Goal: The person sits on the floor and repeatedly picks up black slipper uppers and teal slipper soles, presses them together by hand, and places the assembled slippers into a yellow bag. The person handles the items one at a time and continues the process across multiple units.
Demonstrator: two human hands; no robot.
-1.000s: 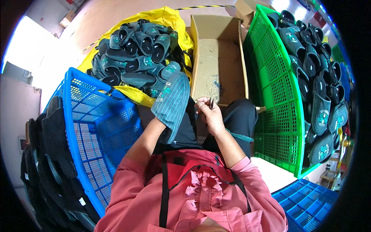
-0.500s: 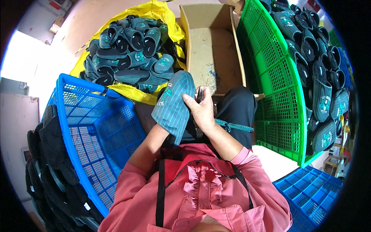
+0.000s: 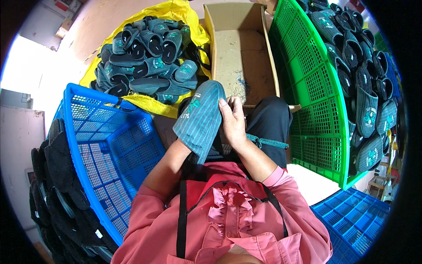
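A grey-green striped slipper (image 3: 200,119) with a teal print stands toe-up in front of my lap. My left hand (image 3: 183,148) reaches into or behind it from below and holds it up; its fingers are hidden by the slipper. My right hand (image 3: 234,121) is closed at the slipper's right edge, the thumb tip touching that edge and the other fingers curled. A small dark tool that showed between those fingers a moment ago is hidden now.
A yellow sack (image 3: 187,15) full of similar slippers lies ahead left. Beside it is an open cardboard box (image 3: 224,53) with lint inside. A blue crate (image 3: 94,132) stands left, a green crate (image 3: 314,88) right. More slippers (image 3: 369,114) lie beyond both crates.
My right hand has turned and closed, so the dark tool between its fingers has gone from sight. The slipper has shifted slightly right at its toe.
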